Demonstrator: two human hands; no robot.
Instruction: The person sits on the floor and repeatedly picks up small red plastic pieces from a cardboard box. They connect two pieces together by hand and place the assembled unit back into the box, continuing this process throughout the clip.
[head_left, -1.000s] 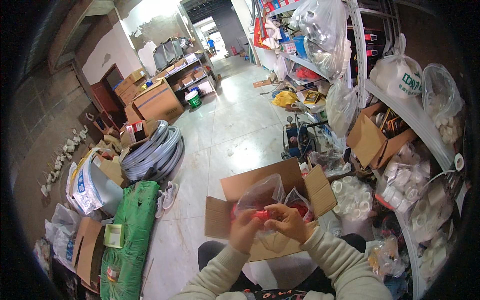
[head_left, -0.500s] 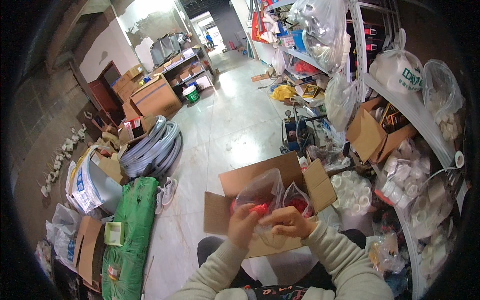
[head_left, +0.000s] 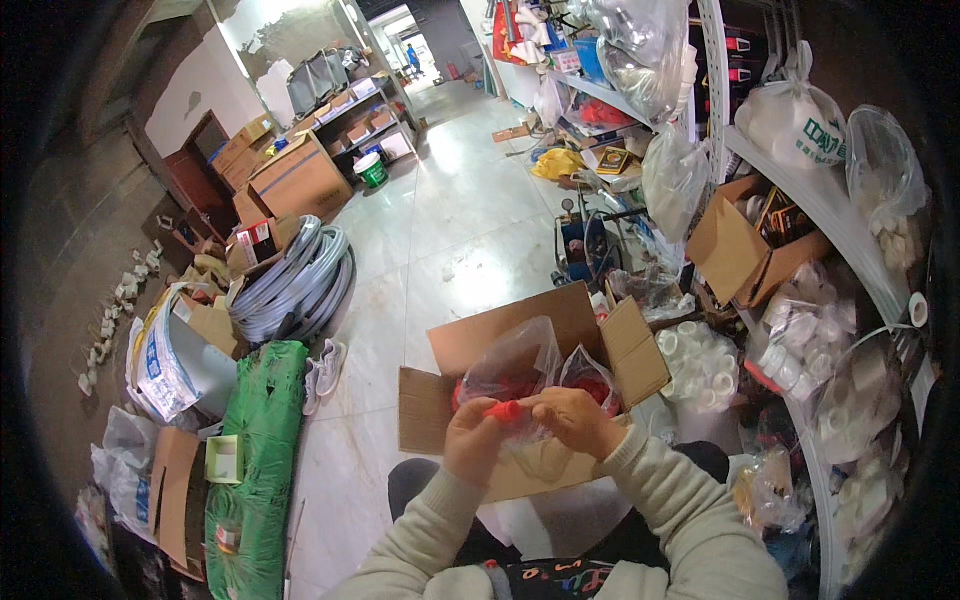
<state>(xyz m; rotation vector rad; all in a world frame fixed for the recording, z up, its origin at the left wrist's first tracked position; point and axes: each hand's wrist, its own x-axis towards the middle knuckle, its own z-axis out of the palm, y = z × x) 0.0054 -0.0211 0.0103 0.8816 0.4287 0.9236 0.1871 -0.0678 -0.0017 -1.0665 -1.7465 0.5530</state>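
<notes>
My left hand grips a small red plastic fitting, tube-like, above an opened cardboard box. Close against the fitting's right end is my right hand, its fingers curled and fingertips pinched. Whatever those fingertips may hold is too small to make out. Inside the box lie clear plastic bags; one bag rises behind my left hand, and a second bag shows red pieces within. The box stands between my knees with its flaps spread, and my hands hide part of its inside.
White pipe fittings in bags crowd the right side, beneath metal shelving. A blue machine stands ahead. To the left are a green wrapped bundle, shoes and a coiled grey hose. Pale tiles cover the floor.
My right hand has moved toward my left, and its fingertips now meet the red fitting's end. The fitting has turned slightly in my left hand. The whole view has shifted a little.
</notes>
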